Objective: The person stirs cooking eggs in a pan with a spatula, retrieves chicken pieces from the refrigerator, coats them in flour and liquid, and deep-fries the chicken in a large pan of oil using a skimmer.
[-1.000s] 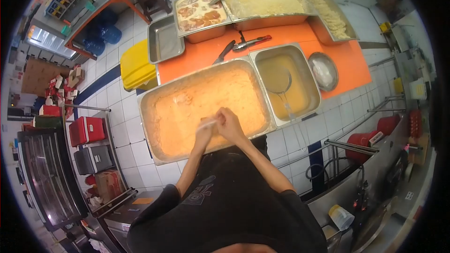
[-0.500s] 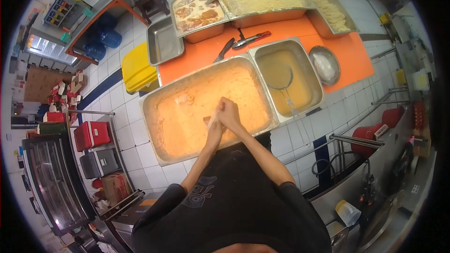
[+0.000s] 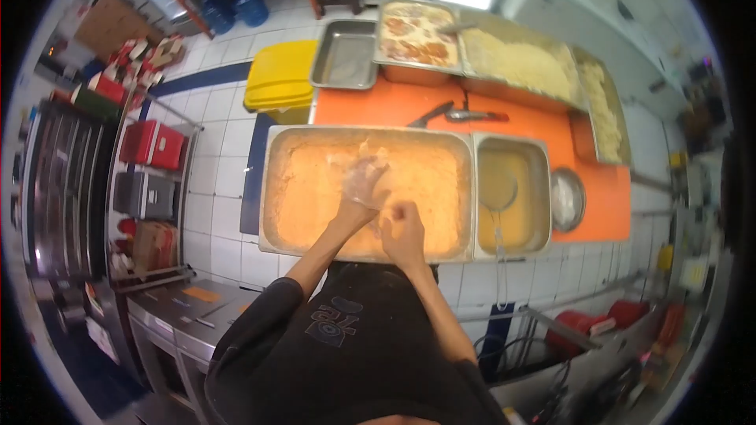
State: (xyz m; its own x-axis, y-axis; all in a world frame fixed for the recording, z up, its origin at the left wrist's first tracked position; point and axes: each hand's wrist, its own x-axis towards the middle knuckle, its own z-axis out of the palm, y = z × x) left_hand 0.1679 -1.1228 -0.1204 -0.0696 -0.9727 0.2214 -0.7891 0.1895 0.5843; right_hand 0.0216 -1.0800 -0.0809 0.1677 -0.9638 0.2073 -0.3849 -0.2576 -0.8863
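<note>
My left hand point(image 3: 365, 179) wears a clear plastic glove, its fingers spread over a large steel pan point(image 3: 269, 224) of orange, flour-like coating point(image 3: 307, 197). Close by the left wrist, my right hand point(image 3: 404, 232) has its fingers curled together. Whether anything is pinched in them is too small to see. Right of the pan stands a smaller deep pan point(image 3: 543, 224) of yellowish liquid, with a wire strainer point(image 3: 498, 193) resting in it, its long handle over the near rim. Tongs point(image 3: 476, 116) and a dark-handled tool point(image 3: 431, 115) lie behind the big pan.
An orange tabletop point(image 3: 346, 106) carries a pan of meat in batter point(image 3: 417, 35), a pan of pale crumbs point(image 3: 520, 59), a pan of pale strips point(image 3: 602, 110), a shallow steel tray point(image 3: 346, 55) and a round metal bowl point(image 3: 567, 198). A yellow bin point(image 3: 279, 75) stands at left.
The view has turned and shifted. My hands, which were together over the pan, have come apart: the left is now spread flat, the right drawn back toward me beside the left wrist.
</note>
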